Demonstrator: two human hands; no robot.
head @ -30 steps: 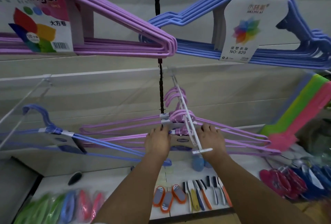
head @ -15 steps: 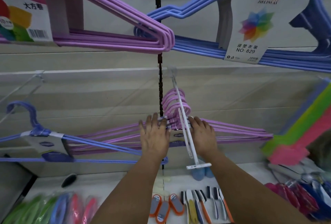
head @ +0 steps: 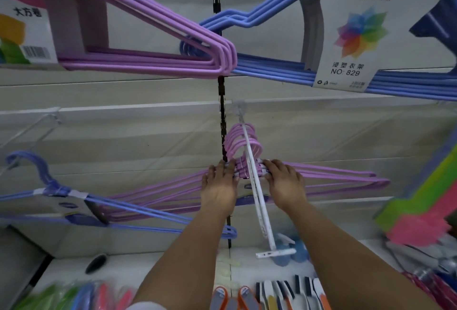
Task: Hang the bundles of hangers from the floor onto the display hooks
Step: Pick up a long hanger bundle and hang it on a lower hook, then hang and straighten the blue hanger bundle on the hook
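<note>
Fingers (head: pixel 223 167) of both hands press the purple hanger bundle (head: pixel 321 176) along the white display hook (head: pixel 249 161); seating underway, release next.

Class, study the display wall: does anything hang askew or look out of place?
Yes: the blue hanger bundle at lower left hangs tilted, its right end drooping under the purple hanger bundle.

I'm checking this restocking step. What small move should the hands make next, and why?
Probably let go and draw back. The purple hanger bundle already has its hooks over the white display hook, well in from its tip, and the left hand and right hand flank its neck.
</note>
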